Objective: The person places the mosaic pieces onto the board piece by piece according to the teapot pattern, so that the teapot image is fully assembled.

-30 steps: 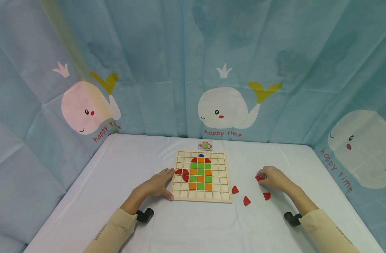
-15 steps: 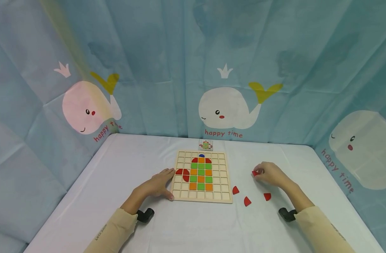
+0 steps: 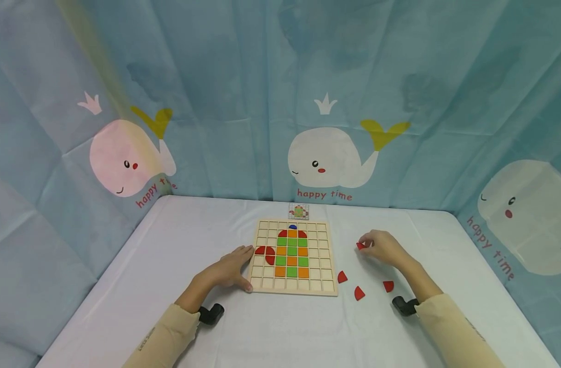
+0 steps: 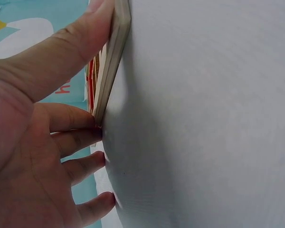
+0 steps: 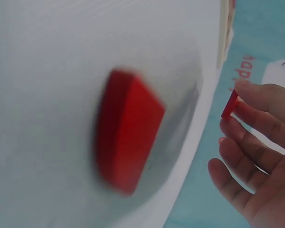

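A wooden grid board lies mid-table, with green, orange, red and blue flat pieces in its cells. My left hand rests at the board's left edge, thumb at the near corner and fingers stretched along the side; the left wrist view shows the thumb against the rim. To the right of the board, my right hand pinches a red quarter-circle piece between thumb and fingertips. In the right wrist view that piece is seen edge-on, above the tablecloth.
Three loose red quarter-circle pieces lie between board and right arm: one by the board's right edge, another nearer the front, a third below the right hand. A small pattern card lies behind the board. A whale-print curtain hangs behind the table.
My right hand has moved left and farther back over the table, toward the board, carrying the red quarter-circle piece. The left hand has stayed at the board's edge.
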Demonstrator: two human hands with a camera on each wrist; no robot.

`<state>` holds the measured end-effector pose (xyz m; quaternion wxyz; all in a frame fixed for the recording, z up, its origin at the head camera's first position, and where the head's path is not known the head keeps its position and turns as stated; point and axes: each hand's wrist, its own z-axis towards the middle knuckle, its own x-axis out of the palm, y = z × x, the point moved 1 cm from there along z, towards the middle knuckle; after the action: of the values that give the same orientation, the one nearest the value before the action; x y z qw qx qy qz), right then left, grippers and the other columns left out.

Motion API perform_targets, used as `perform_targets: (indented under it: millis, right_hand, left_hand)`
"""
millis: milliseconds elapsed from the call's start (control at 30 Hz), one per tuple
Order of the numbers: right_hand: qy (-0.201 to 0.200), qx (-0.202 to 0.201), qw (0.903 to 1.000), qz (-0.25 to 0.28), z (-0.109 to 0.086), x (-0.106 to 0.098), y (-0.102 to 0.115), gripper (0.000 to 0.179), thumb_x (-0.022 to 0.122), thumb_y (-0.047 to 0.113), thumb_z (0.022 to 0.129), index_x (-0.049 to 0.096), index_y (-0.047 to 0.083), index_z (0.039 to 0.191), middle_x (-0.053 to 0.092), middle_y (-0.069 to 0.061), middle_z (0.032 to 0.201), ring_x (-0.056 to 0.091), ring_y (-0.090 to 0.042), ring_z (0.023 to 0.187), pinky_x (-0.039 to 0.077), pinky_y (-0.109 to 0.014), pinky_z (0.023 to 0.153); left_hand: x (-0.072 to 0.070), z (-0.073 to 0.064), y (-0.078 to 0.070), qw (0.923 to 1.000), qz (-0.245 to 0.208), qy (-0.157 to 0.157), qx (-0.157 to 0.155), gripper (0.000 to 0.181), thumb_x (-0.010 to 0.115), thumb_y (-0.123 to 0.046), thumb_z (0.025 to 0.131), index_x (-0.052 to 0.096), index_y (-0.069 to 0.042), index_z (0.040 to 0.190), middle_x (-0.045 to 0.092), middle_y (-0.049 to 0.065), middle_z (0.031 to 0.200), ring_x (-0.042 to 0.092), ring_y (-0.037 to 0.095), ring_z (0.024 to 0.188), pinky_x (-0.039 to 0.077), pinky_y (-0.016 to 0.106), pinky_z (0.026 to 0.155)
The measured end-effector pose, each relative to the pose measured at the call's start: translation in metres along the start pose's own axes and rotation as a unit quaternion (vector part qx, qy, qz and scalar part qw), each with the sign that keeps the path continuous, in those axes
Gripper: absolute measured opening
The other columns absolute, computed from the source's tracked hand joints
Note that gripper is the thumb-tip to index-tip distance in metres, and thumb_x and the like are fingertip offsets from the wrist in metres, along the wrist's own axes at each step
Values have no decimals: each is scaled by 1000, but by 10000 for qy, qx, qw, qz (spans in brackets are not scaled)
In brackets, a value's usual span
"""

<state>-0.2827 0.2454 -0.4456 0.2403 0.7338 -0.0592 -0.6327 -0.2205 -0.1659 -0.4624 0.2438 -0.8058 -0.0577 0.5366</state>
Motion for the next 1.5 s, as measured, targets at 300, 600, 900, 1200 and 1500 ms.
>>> perform_targets:
  millis: [300,600,900,1200,1500]
  right_hand:
    - [23,-48,10000,9,16,3,22,25,71,17,86,72,4,108,67,-6,91,57,-20,83,54,-37,76]
    - [82,-329,9994,52,32,10,46,24,72,16,86,73,4,107,68,-7,91,58,-19,81,54,-36,75]
    - [231,-391,9990,-1,48,22,69,24,74,19,85,74,6,104,68,-6,90,57,-19,80,55,-34,76]
    - [466,-491,9975,-178,63,37,89,23,76,21,84,74,6,101,68,-4,88,55,-18,79,54,-34,77]
    - [541,-447,9968,-377,66,46,105,19,76,22,83,74,5,93,71,-6,88,56,-17,76,55,-35,79]
  left_hand:
    - [1,0,1,10000,7,-6,-57,109,89,-31,65,30,0,151,26,16,161,18,37,150,20,59,119]
    - [2,0,3,10000,-46,-27,-43,109,89,-31,64,30,-1,151,26,16,161,18,38,150,20,60,119]
    - [3,0,4,10000,-54,-63,-15,110,90,-31,63,31,-1,151,27,16,160,19,37,150,20,60,118]
    - [3,-1,5,10000,-47,-60,10,110,89,-32,64,30,0,151,26,16,161,18,37,150,20,60,119]
    - [1,-1,2,10000,-41,-48,27,109,89,-31,65,31,-1,151,26,16,161,18,37,150,20,59,119]
